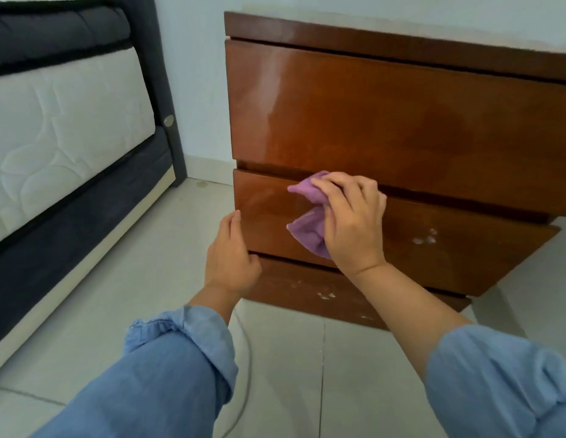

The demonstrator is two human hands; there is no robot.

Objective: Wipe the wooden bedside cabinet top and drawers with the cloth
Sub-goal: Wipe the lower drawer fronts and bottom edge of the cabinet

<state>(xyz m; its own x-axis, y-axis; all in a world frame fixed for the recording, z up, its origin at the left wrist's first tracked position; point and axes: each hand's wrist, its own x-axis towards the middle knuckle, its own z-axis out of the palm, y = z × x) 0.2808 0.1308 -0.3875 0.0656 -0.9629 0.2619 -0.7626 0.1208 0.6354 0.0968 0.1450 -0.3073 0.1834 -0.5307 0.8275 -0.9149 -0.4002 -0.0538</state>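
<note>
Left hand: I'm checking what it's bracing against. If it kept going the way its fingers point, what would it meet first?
The left hand points up and forward along the left edge of the middle drawer. It would probably meet that drawer front's edge first; it already looks near or touching, though depth is unclear.

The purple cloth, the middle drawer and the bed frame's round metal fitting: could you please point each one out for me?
purple cloth (308, 230): head view, on the lower fold hanging below the right hand.
middle drawer (465, 245): head view, on its bare wooden front.
round metal fitting (169, 120): head view, on its face.
</note>
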